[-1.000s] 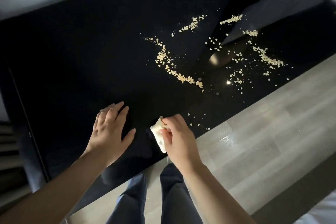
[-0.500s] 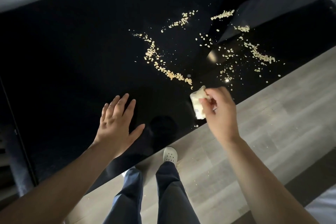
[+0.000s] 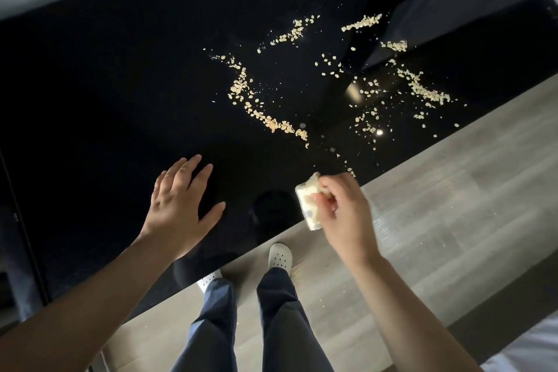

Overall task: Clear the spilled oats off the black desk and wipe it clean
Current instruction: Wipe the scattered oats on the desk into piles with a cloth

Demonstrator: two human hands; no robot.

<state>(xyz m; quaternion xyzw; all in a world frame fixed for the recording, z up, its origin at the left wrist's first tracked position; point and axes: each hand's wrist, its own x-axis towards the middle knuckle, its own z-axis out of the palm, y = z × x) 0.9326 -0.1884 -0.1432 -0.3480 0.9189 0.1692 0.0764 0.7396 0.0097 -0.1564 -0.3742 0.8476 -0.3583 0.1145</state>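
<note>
The small, pale, flat oats (image 3: 259, 109) lie spilled on the far right part of the shiny black desk (image 3: 120, 84). The biggest line of them is long and thin. It runs from 11 o'clock down to 5 o'clock, and its near end points at the person's right hand (image 3: 344, 211). More oats sit in little heaps and dots further off, toward 1 and 2 o'clock. A few loose flakes lie just beside the knuckles, right at the near edge of the desk.

The right hand pinches a small, folded, pale wipe (image 3: 308, 202) with its fingers curled round it. The wipe's long side runs about 12 to 6 o'clock. It sits over the desk's near edge. I cannot tell if it touches the top. From the wipe, the end of the big oat line is at 12 o'clock, near but apart.

The left hand (image 3: 181, 208) is at 9 o'clock from the right one. It is flat, fingers spread, holding nothing, on a bare part of the desk. It is farther from the oats, so the right hand looks like the one to go next, up toward 12 o'clock.

Below the desk edge are a pale wooden floor (image 3: 453, 205), white shoes (image 3: 280, 255) and dark blue trousers (image 3: 280, 311).
</note>
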